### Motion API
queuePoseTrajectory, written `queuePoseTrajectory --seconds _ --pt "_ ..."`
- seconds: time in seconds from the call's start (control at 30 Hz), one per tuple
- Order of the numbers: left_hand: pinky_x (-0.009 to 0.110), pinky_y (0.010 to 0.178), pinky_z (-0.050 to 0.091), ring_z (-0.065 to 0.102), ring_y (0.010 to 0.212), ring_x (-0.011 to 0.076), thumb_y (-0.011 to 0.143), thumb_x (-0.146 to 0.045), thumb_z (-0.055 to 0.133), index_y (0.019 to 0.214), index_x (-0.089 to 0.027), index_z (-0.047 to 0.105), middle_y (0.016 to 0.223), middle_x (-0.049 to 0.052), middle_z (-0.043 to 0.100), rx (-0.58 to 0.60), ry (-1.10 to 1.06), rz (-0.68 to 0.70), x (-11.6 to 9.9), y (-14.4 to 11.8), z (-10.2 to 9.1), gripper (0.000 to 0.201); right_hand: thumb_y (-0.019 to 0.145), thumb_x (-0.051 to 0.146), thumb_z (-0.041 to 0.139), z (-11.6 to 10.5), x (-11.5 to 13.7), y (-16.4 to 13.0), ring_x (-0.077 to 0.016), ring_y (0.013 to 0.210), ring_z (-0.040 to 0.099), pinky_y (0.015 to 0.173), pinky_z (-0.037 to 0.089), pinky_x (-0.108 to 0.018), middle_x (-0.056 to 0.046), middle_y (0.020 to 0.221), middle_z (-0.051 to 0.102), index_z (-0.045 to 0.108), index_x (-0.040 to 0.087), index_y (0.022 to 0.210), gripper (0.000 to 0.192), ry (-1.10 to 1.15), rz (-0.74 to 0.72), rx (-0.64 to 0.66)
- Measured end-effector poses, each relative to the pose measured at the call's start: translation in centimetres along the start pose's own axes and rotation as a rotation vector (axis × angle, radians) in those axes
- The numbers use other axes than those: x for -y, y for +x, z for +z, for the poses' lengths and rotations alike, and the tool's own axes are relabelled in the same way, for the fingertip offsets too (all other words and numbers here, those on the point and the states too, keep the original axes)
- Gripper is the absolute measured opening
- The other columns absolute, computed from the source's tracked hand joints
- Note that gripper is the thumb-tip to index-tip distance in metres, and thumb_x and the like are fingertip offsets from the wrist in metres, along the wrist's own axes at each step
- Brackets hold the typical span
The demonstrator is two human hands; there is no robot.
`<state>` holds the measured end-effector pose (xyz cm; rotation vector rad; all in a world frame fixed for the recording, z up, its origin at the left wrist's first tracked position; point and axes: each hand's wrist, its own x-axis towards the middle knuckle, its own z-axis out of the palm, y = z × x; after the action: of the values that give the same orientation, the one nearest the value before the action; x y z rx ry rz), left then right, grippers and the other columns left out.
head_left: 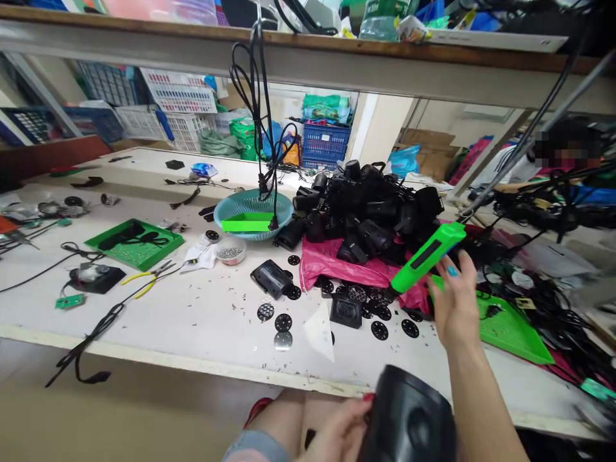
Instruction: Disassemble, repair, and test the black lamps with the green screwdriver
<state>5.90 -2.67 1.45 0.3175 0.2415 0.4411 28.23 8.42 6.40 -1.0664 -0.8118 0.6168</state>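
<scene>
A bright green plastic electric screwdriver with a black side panel (426,258) is being gripped by the right hand (456,307), fingers closed round its handle, its tip pointing down over the white worktop (202,321). A rounded black plastic housing (409,420) is being held at the worktop's near edge by the left hand (339,433), fingers curled on its side. Black perforated discs (283,321) are lying beside a pink bag (337,263) under a heap of black housings (370,208). No writing is being shown legibly.
</scene>
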Motion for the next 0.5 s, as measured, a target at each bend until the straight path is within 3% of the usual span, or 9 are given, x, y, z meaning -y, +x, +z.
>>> queuePoseTrajectory --seconds 0.07,0.13,0.23,0.33,0.4,0.5 --pt "0.044 0.099 0.045 0.067 0.108 0.035 0.068 -0.057 0.079 0.1 -0.015 0.076 0.103 0.015 0.075 -0.032 0.084 0.024 0.0 -0.3 -0.4 0.053 0.077 0.05 0.068 1.3 -0.1 2.5 -0.0267 0.122 0.056 0.099 0.045 -0.048 -0.008 0.127 0.063 0.052 0.028 0.13 0.059 -0.017 0.026 0.156" --pt "0.038 0.092 0.047 0.068 0.101 0.0311 0.062 -0.054 0.084 0.095 -0.014 0.075 0.097 0.013 0.075 -0.139 0.128 0.056 -1.0 -0.5 -1.2 0.052 0.072 0.046 0.076 2.0 -0.5 2.9 -0.026 0.105 0.062 0.091 0.048 -0.045 -0.008 0.11 0.068 0.06 0.023 0.115 0.051 -0.064 0.039 0.2" --pt "0.032 0.081 0.047 0.066 0.088 0.0233 0.055 -0.043 0.09 0.101 -0.015 0.071 0.094 0.009 0.073 -0.35 0.18 0.142 -2.7 -0.6 -2.7 0.057 0.063 0.034 0.086 2.0 -1.2 0.6 -0.0216 0.09 0.062 0.086 0.048 -0.041 -0.006 0.101 0.068 0.063 0.02 0.099 0.044 -0.151 -0.007 0.158" --pt "0.031 0.086 0.045 0.063 0.092 0.0206 0.054 -0.028 0.092 0.11 -0.02 0.064 0.098 0.003 0.071 -0.481 0.314 0.229 -3.3 -0.5 -3.9 0.063 0.068 0.032 0.081 1.9 -1.2 -3.2 -0.0198 0.079 0.062 0.073 0.05 -0.037 -0.005 0.097 0.067 0.062 0.02 0.098 0.037 -0.101 -0.083 0.123" --pt "0.033 0.092 0.044 0.062 0.099 0.0217 0.064 -0.034 0.087 0.11 -0.021 0.062 0.1 0.003 0.069 -0.486 0.335 0.257 -3.2 -0.7 -4.3 0.054 0.072 0.033 0.076 1.8 -0.6 -5.4 -0.0181 0.07 0.061 0.064 0.048 -0.033 -0.004 0.087 0.067 0.061 0.02 0.097 0.032 -0.032 -0.093 0.069" --pt "0.037 0.1 0.041 0.059 0.11 0.025 0.075 -0.036 0.074 0.123 -0.022 0.059 0.11 0.005 0.069 -0.367 0.263 0.242 -3.2 -1.1 -4.5 0.051 0.081 0.058 0.06 0.9 0.5 -7.5 -0.0163 0.053 0.054 0.053 0.044 -0.03 0.002 0.062 0.058 0.059 0.023 0.101 0.04 0.011 -0.061 0.085"
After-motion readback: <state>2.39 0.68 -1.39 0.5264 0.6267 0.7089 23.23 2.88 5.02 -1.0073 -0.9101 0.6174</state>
